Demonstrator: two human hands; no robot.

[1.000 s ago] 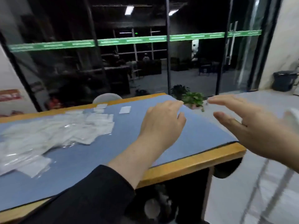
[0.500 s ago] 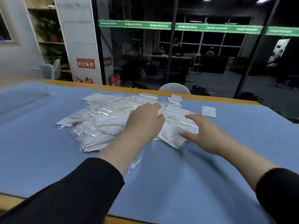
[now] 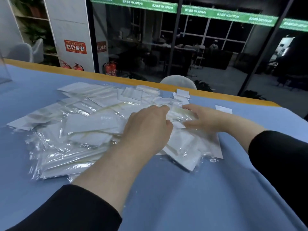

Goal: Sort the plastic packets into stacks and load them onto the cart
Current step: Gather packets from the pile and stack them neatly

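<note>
Under green "MAXIMUM" banners (image 3: 195, 12), left hand (image 3: 148, 129) and right hand (image 3: 205, 119) pinch one packet (image 3: 180, 112).

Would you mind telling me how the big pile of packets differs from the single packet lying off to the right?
The pile of packets is a jumbled overlapping heap; the single packet lies flat and alone. Both hands, left hand and right hand, are on the pile; nothing touches the single packet. The pile sits mid-table; the single packet is nearer the far edge. Both rest on the blue table cover.
</note>
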